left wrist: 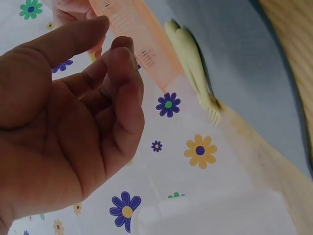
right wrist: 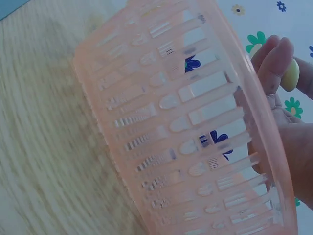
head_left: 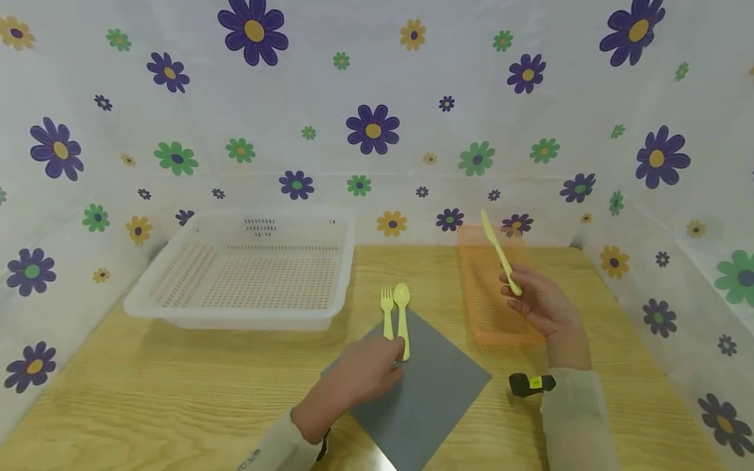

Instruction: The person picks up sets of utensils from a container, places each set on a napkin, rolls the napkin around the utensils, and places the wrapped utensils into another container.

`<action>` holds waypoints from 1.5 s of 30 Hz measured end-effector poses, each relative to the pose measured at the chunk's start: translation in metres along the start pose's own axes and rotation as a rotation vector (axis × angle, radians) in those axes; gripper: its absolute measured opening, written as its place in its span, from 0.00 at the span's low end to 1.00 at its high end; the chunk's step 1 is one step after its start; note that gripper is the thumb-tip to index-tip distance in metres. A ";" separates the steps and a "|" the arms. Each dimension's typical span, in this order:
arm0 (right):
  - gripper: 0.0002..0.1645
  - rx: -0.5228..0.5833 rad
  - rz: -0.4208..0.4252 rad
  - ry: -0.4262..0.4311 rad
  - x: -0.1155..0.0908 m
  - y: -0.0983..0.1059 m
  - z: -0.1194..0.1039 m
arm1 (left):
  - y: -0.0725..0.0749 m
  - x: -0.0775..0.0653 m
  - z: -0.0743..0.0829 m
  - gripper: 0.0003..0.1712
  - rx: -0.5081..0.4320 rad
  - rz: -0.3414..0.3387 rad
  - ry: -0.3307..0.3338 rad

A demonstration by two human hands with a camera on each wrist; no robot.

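My right hand pinches a pale yellow plastic knife by its handle, blade pointing up and away, over the orange basket. In the right wrist view the basket's slotted wall covers part of that hand, and the rounded handle end shows beside the fingers. A yellow fork and a yellow spoon lie side by side across a corner of the grey mat. Close over their handles is my left hand; the left wrist view shows its fingers loosely bent, holding nothing.
A white slotted basket stands at the back left of the wooden table. Flower-printed white sheeting encloses the back and both sides. The orange basket stands at the back right, near the sheeting.
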State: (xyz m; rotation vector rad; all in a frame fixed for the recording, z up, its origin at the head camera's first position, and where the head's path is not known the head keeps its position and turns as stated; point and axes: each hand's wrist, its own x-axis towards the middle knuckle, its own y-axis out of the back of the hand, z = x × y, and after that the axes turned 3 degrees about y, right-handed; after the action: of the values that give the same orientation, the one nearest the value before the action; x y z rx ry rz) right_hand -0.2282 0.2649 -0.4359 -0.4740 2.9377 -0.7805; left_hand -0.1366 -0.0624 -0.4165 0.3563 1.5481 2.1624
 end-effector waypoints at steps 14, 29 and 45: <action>0.17 -0.077 0.049 0.013 0.003 0.000 0.006 | 0.002 -0.009 -0.005 0.06 0.249 -0.149 0.082; 0.15 -0.062 0.075 -0.006 0.002 -0.006 0.002 | -0.008 -0.017 -0.028 0.14 0.103 -0.237 0.009; 0.11 -0.190 0.092 -0.017 0.004 -0.007 0.004 | -0.008 -0.015 -0.032 0.15 0.056 -0.278 0.023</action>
State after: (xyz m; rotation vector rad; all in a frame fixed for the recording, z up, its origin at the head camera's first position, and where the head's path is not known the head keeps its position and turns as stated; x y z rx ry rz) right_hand -0.2293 0.2559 -0.4353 -0.3517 3.0067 -0.4882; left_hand -0.1369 -0.0938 -0.4343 0.1248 1.5702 1.9189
